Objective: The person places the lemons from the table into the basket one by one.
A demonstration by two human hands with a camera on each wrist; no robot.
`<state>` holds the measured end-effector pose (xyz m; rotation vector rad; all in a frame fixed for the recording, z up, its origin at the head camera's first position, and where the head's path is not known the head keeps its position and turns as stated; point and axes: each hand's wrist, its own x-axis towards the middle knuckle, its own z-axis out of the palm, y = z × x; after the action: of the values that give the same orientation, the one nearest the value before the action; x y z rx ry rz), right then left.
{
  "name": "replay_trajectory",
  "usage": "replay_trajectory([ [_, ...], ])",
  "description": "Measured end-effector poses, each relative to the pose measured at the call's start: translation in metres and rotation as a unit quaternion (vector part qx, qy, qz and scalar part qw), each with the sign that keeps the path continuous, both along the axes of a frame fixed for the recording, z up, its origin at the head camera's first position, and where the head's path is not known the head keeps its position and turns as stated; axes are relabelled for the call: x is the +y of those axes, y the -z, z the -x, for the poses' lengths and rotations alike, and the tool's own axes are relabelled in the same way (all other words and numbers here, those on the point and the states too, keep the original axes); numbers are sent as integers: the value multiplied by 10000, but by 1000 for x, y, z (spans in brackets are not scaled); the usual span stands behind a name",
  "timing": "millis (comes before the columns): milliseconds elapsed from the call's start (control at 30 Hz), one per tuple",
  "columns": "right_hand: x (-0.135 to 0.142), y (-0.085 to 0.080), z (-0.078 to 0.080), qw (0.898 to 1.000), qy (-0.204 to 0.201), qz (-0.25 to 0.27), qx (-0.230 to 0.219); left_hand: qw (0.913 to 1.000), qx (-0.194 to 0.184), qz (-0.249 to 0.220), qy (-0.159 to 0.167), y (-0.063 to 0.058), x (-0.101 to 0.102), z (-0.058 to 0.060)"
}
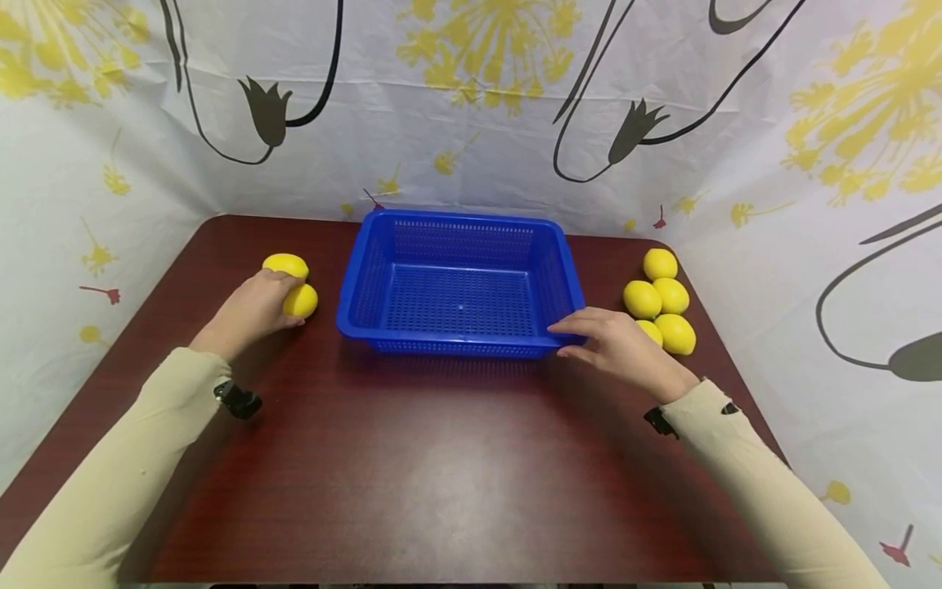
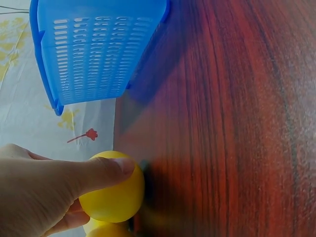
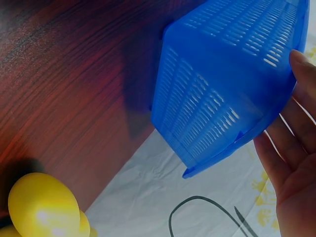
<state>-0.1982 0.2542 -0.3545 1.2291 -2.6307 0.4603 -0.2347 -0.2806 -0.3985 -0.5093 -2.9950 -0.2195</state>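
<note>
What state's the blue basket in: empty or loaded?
Empty: the head view shows a bare floor in the blue basket. Visible lemons are outside it, two at the left hand, the rest to the right.

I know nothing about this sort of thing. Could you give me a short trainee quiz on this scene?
1. What is the left grip holding?
A) a cup
B) a lemon
C) a cloth
2. True or false: the right grip touches the blue basket.
3. How many lemons can you count at the right side of the table in the head view?

Key:
1. B.
2. True; it is at the near right corner.
3. Five, one partly hidden behind the right grip.
</note>
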Motion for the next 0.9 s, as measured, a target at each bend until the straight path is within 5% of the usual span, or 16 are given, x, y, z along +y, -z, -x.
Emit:
replay_trajectory([
  [900,-1,10,-2,9993,206,304,57,9997,225,17,-81,3,3,1],
])
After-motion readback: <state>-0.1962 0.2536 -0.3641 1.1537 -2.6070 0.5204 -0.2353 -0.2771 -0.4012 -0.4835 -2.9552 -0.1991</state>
